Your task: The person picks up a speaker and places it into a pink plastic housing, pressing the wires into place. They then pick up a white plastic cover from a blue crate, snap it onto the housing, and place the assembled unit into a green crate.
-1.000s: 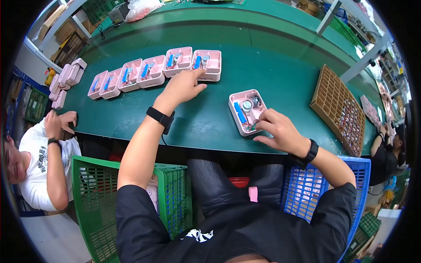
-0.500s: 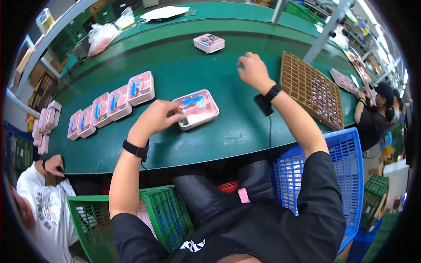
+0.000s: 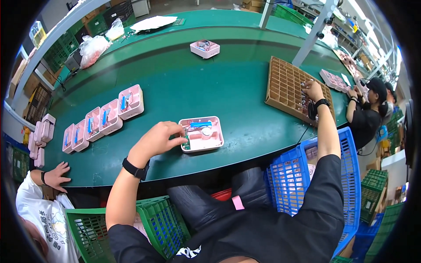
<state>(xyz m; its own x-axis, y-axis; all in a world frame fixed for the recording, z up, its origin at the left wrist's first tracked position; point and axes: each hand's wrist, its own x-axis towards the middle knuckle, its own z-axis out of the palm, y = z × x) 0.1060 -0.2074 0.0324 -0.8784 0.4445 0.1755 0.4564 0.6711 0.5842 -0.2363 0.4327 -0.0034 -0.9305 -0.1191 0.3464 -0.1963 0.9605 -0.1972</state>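
The pink case (image 3: 204, 144) lies long axis left-to-right between the hands; the nearer left hand (image 3: 160, 139) curls narrowly at its left end; the right hand (image 3: 313, 90) is over the divided tray (image 3: 280, 79); either's grip is unclear.

Assembly workshop | long green bench (image 3: 245, 101) | row of pink casings (image 3: 110, 117) | plastic crates (image 3: 351, 184) | co-workers (image 3: 367, 122)

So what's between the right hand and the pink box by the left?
Head view, starting from the box: green table, then the brown tray's compartments.
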